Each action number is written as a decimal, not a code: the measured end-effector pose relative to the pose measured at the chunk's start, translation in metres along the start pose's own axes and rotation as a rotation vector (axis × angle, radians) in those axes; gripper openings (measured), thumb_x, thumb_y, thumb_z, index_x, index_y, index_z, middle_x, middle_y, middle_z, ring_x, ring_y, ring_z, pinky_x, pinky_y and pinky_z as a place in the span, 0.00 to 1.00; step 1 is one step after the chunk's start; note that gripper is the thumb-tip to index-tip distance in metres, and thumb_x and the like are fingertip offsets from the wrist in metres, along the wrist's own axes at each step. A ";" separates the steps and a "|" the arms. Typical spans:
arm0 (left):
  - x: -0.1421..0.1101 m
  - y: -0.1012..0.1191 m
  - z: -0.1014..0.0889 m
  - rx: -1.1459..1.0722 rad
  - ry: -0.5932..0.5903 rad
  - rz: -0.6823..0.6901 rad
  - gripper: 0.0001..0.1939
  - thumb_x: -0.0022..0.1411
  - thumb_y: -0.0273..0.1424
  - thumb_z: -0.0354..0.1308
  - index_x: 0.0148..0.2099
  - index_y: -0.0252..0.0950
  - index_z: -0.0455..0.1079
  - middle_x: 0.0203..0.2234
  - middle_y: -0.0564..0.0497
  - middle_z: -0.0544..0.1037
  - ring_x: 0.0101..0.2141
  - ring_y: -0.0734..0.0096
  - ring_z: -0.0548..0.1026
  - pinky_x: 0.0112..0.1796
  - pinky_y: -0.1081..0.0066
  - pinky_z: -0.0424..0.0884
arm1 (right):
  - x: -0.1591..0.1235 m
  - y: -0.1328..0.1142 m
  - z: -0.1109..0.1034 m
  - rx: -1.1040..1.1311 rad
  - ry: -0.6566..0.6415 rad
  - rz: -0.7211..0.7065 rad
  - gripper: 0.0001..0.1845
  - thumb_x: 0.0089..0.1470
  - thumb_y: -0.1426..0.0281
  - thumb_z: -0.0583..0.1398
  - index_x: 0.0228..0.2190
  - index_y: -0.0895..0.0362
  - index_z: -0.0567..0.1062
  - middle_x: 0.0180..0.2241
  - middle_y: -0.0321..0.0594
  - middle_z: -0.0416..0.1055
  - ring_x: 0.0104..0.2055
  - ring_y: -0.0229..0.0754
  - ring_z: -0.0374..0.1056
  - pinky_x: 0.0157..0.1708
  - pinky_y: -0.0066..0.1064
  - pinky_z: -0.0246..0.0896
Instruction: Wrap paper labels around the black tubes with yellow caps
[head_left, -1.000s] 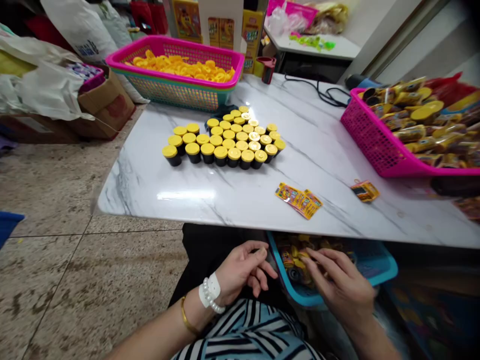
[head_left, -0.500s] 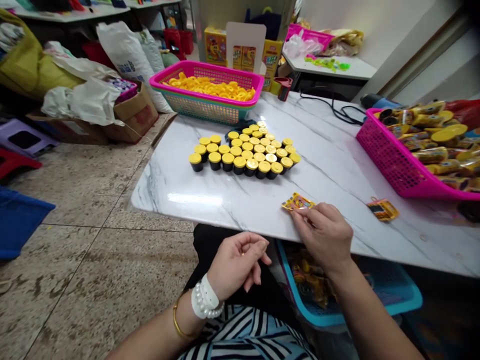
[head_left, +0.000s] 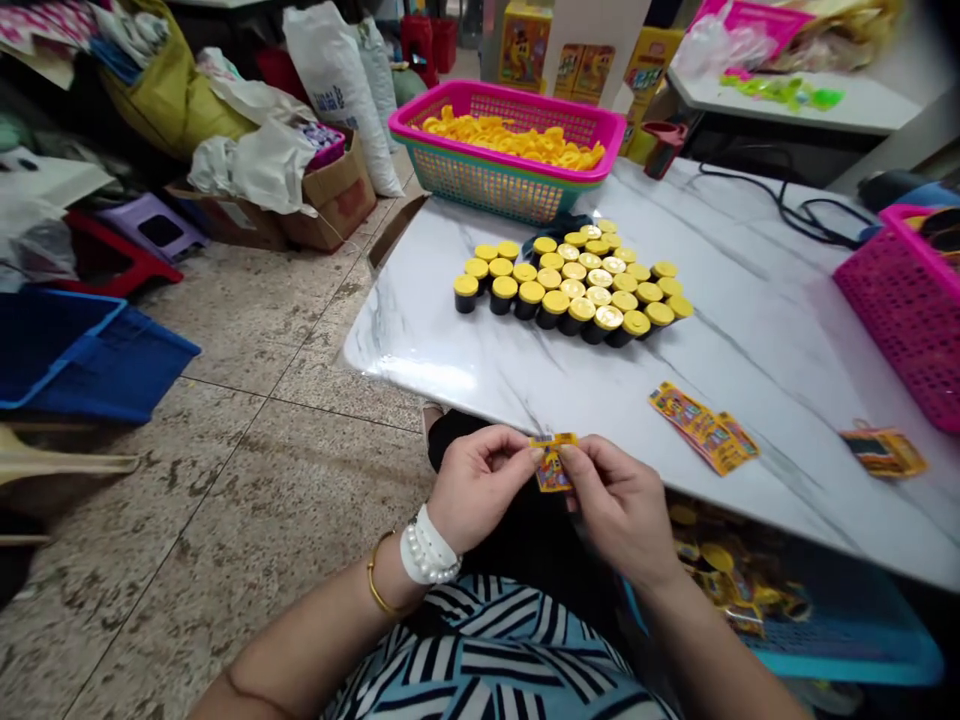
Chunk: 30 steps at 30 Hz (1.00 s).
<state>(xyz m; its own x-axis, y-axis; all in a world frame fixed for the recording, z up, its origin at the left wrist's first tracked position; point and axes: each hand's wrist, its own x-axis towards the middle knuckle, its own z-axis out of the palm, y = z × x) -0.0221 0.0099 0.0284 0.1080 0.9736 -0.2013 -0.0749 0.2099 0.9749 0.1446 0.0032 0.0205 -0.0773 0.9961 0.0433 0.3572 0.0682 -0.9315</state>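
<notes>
a marbled table (head_left: 472,365) carries lidded cups (head_left: 572,288), printed labels (head_left: 701,428), a teal basket (head_left: 487,180), pink basket (head_left: 900,310).

Cups (head_left: 572,288) stand on the table (head_left: 442,345); behind them, a basket (head_left: 517,105); right, a crate (head_left: 900,310); front-right, packets (head_left: 705,428); before them, one packet (head_left: 553,470) between left hand (head_left: 480,488) and right hand (head_left: 621,505).

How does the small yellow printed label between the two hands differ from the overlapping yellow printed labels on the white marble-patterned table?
The small label is pinched between the left hand and right hand; the overlapping labels lie untouched on the table. Fingertips partly cover the small label, while no hand covers the overlapping labels. Both are yellow with colourful print.
</notes>
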 end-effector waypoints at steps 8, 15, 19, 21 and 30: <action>-0.018 0.005 0.003 0.101 0.233 0.271 0.08 0.63 0.33 0.62 0.35 0.34 0.79 0.26 0.49 0.77 0.27 0.74 0.72 0.28 0.74 0.68 | -0.002 -0.001 0.022 -0.123 0.188 -0.170 0.18 0.65 0.67 0.56 0.22 0.55 0.67 0.18 0.30 0.59 0.20 0.33 0.55 0.22 0.26 0.51; -0.010 0.003 -0.010 -0.061 0.289 0.108 0.05 0.54 0.32 0.69 0.33 0.35 0.80 0.30 0.47 0.79 0.26 0.74 0.72 0.25 0.75 0.68 | 0.015 -0.016 0.026 -0.327 0.087 -0.481 0.16 0.64 0.72 0.56 0.23 0.55 0.68 0.20 0.32 0.62 0.21 0.34 0.59 0.22 0.27 0.54; -0.003 -0.002 -0.030 -0.178 0.345 -0.019 0.10 0.53 0.36 0.69 0.31 0.34 0.77 0.16 0.55 0.71 0.15 0.82 0.61 0.16 0.79 0.55 | 0.060 -0.042 0.029 -0.470 0.151 -0.613 0.09 0.63 0.68 0.59 0.31 0.55 0.76 0.27 0.39 0.72 0.31 0.40 0.68 0.33 0.31 0.64; 0.001 -0.004 -0.040 -0.189 0.400 -0.010 0.11 0.52 0.37 0.70 0.31 0.34 0.77 0.15 0.56 0.70 0.15 0.82 0.61 0.16 0.80 0.55 | 0.095 -0.056 0.036 -0.672 0.256 -0.724 0.08 0.60 0.65 0.61 0.37 0.55 0.78 0.35 0.44 0.74 0.41 0.48 0.69 0.44 0.40 0.64; 0.005 0.002 -0.064 -0.415 0.295 -0.168 0.13 0.49 0.34 0.70 0.33 0.30 0.75 0.22 0.51 0.77 0.12 0.87 0.61 0.13 0.82 0.48 | 0.197 -0.074 0.066 -1.066 -0.162 -0.852 0.09 0.60 0.77 0.56 0.33 0.59 0.76 0.40 0.51 0.75 0.56 0.59 0.60 0.52 0.53 0.56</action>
<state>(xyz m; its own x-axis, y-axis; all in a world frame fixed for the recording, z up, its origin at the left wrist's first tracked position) -0.0853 0.0205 0.0229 -0.1268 0.8947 -0.4282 -0.4728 0.3250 0.8191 0.0419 0.1907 0.0740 -0.7114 0.6116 0.3461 0.6743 0.7329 0.0908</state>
